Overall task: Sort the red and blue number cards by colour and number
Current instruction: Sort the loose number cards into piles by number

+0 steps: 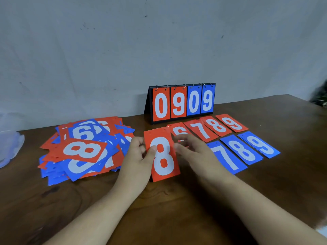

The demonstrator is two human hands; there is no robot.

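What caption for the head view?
Left hand holds a red 8 card, right hand alongside, between the unsorted pile and sorted red row and blue row before a flip scoreboard.

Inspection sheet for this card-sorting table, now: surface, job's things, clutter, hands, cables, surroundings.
Surface: dark brown wooden table, with grain and dark stains showing.
Job's things: red card with a white 8, held up; mixed heap of red and blue number cards at the left; red row reading 6, 7, 8, 9; blue row reading 7, 8, 9, nearer the person.
Clutter: black folding flip scoreboard showing 0 9 0 9, behind the rows; clear plastic item at the left edge.
Hands: left hand pinches the held card's left edge, thumb on its face; right hand is blurred, fingers at the card's right edge, grip unclear.
Cables: nothing seen.
Surroundings: scuffed grey wall; dark blurred shape at the right edge.
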